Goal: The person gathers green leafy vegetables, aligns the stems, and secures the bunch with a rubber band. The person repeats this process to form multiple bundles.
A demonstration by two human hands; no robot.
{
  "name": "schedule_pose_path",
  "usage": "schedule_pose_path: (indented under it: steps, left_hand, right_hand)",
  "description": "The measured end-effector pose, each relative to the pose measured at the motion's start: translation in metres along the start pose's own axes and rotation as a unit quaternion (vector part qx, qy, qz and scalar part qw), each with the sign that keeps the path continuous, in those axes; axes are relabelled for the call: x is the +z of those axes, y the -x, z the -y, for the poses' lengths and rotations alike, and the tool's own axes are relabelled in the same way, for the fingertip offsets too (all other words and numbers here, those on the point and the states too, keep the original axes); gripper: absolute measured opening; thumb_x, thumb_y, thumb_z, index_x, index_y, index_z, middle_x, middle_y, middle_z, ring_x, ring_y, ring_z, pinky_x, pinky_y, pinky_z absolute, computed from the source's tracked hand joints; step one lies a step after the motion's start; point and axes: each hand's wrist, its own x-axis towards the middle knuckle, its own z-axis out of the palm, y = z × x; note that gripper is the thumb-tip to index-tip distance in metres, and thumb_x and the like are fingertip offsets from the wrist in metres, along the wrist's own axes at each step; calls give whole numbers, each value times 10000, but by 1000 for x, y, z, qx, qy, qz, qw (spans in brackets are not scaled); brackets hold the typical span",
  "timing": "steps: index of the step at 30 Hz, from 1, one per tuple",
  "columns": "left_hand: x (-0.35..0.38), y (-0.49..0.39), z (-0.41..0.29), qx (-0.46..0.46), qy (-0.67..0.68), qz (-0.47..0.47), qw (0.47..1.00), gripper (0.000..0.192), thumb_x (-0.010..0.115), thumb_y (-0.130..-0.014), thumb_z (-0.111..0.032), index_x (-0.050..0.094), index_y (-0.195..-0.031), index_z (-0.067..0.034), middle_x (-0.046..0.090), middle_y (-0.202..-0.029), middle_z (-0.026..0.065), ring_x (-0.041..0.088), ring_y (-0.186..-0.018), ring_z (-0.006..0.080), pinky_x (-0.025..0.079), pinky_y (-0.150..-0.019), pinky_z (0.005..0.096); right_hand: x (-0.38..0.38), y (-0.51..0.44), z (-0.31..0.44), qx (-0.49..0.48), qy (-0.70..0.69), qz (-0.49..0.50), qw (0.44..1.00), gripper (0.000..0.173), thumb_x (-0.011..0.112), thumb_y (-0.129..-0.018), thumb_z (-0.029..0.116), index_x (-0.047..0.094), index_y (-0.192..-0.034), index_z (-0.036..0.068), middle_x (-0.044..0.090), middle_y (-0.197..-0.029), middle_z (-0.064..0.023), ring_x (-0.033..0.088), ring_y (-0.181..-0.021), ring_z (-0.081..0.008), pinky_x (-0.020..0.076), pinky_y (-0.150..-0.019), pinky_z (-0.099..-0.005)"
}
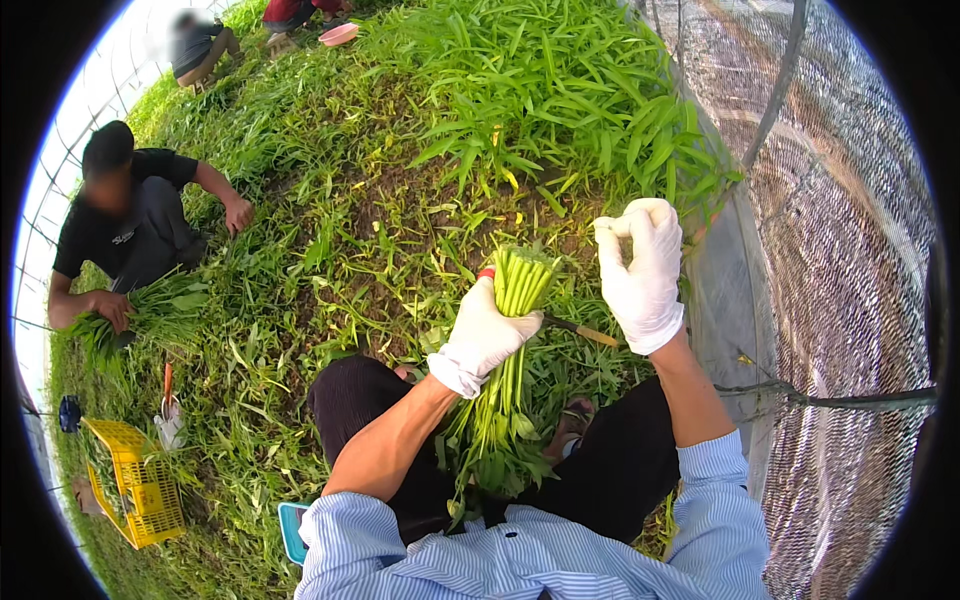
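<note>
My left hand point(487, 330), in a thin white glove with something red at the thumb tip, grips a bundle of green leafy vegetable stalks point(521, 285). The cut ends point up and away from me, and the leaves hang down between my knees. To the right of the bundle is my right hand point(641, 262), also gloved in white, raised with its fingers curled and thumb near the fingertips; whether something small is pinched there I cannot tell. A tool with a wooden handle point(596, 334) lies on the plants below and between my hands.
Uncut leafy plants point(555, 97) stand ahead; cut stems litter the soil. At left a person point(120, 217) crouches, holding greens. A yellow plastic crate point(139, 487) sits lower left, a pink basin point(339, 34) far ahead near other people. Netting point(832, 300) runs along the right.
</note>
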Motion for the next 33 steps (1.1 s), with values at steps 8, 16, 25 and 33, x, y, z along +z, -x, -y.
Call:
schedule_pose_path:
  steps: [8, 16, 25, 33]
  left_hand:
    - [-24, 5, -26, -20, 205, 17, 978, 386, 734, -784, -24, 595, -1142, 20, 695, -978, 95, 691, -808, 177, 579, -755, 324]
    - [-9, 4, -26, -23, 227, 55, 972, 391, 714, -792, -26, 577, -1155, 20, 691, -965, 112, 693, -769, 209, 578, -738, 335]
    - [-9, -3, -18, -24, 237, -20, 971, 299, 702, -813, -41, 598, -1086, 22, 669, -915, 90, 693, -760, 204, 595, -709, 367]
    - [5, -3, -11, -12, 206, -76, 976, 165, 710, -838, -32, 681, -997, 6, 706, -893, 42, 660, -773, 121, 534, -715, 270]
  right_hand:
    - [-6, 29, 6, -26, -200, 269, 942, 331, 781, -797, 366, 658, -924, 86, 664, -885, -43, 612, -873, -273, 424, -923, -417]
    - [-5, 25, 9, -65, -169, 155, 971, 148, 668, -797, 14, 557, -824, 107, 570, -776, -32, 574, -776, -271, 428, -798, -382]
    - [-14, 29, -12, -88, -13, 142, 986, 196, 716, -823, 200, 659, -1004, 152, 631, -987, -13, 585, -948, -249, 392, -949, -438]
    - [7, 42, 40, -111, -111, 185, 970, 296, 737, -824, 314, 595, -1020, 144, 591, -893, -45, 588, -843, -256, 438, -819, -401]
